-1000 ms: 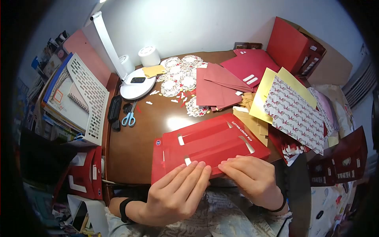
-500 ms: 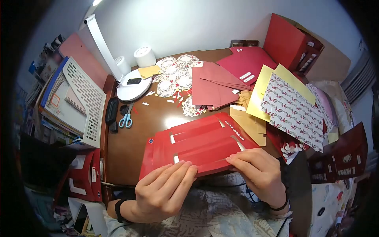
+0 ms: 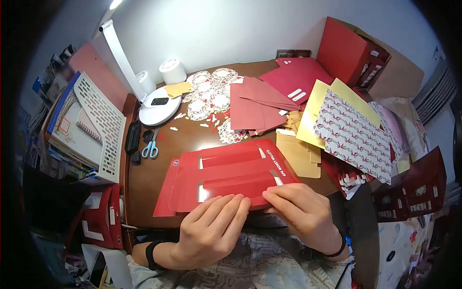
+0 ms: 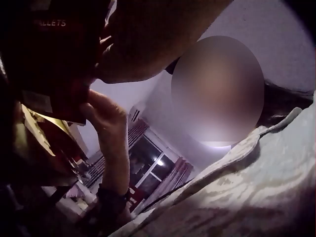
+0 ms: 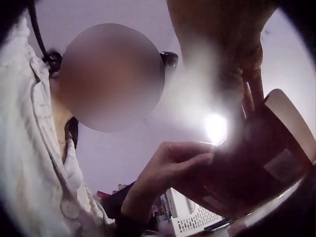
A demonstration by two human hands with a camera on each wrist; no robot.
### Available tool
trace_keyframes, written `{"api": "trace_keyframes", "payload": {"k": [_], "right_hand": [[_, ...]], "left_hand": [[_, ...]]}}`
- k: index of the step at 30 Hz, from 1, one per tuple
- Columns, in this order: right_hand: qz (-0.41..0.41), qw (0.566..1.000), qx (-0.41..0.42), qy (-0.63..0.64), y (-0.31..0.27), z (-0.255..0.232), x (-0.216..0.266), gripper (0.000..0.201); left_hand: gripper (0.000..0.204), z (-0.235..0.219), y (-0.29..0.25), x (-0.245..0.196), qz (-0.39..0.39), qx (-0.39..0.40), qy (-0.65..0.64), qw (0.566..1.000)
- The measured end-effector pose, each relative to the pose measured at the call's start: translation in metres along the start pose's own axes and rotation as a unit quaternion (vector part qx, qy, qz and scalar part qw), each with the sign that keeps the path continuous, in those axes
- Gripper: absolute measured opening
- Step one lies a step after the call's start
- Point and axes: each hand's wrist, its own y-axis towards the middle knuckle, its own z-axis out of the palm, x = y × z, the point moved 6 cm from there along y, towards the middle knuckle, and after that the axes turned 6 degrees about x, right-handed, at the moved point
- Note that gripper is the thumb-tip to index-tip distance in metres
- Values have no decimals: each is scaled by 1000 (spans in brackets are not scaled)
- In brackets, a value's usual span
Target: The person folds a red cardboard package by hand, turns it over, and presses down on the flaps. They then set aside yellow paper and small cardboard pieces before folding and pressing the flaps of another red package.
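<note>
A flat red card wallet pack [image 3: 228,174], printed "4PK MONEY WALLETS" with cut-out slots, lies tilted over the table's front edge. Along its near edge, my left hand [image 3: 214,230] pinches the card, fingers together on top. My right hand [image 3: 305,210] pinches the same edge a little to the right. The left wrist view has the pack [image 4: 52,69] dark from below, with the right thumb against its edge. In the right wrist view, the left hand [image 5: 170,165] grips the pack [image 5: 247,173], thumb underneath.
Blue-handled scissors [image 3: 150,150] and a white lamp base [image 3: 149,115] stand to the left. Farther back lie patterned doilies [image 3: 204,108], dark red envelopes [image 3: 248,115] and small paper scraps. Yellow sheets [image 3: 308,132] and patterned paper [image 3: 353,137] are piled right, by a red box [image 3: 344,50].
The pack has turned, its left end moving left and flattening out. My hands moved apart along the near edge, then came closer together again, still pinching it.
</note>
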Motion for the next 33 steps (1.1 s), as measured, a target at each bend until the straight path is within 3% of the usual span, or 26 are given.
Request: {"api": "trace_keyframes", "payload": {"k": [3,8,14,25,33], "right_hand": [[8,999,-14,-29,-2,-6,-4,31],[19,999,29,-33,-6,-5,-3,33],[4,999,-27,-24,-1,-9,-4,33],[15,1000,-6,-22,-6,-11,-7,32],[1,999,-22,-30,-4,-7,-5,30]], "left_hand": [[29,-2,-2,2,-3,-22,-3,1000],[25,-3,-2,1,2,-30,1,1000],[27,-5,-4,7,13,-31,14,999],[24,-8,-7,11,4,-58,12,998],[34,4,4,8,-27,-43,-82,995]]}}
